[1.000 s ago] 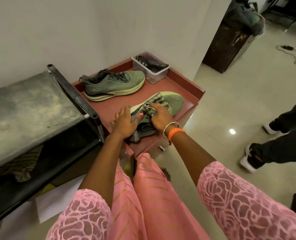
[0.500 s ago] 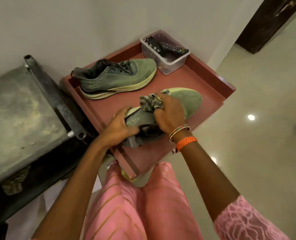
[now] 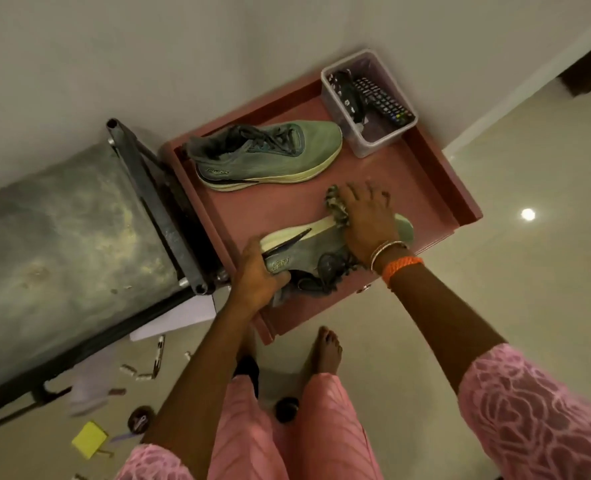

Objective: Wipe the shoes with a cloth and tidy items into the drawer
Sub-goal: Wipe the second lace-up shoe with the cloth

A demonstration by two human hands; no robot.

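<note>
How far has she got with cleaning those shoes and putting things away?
Nothing looks finished yet. In hand: her left hand steadies the near shoe, tipped on its side, while her right hand presses a cloth against its sole. Left: the far shoe sits untouched, and small items lie scattered on the floor.

I count two green shoes — one upright shoe (image 3: 266, 155) by the wall and one tipped shoe (image 3: 321, 247) on its side — plus one cloth (image 3: 337, 207) and one clear tub (image 3: 368, 102) on a single red tray (image 3: 436, 174). In the tub I make out two remotes (image 3: 380, 98) (maybe more, it's cluttered). Two hands show — left hand (image 3: 256, 275), right hand (image 3: 366, 220) — and one yellow block (image 3: 89, 438) on the floor.
</note>
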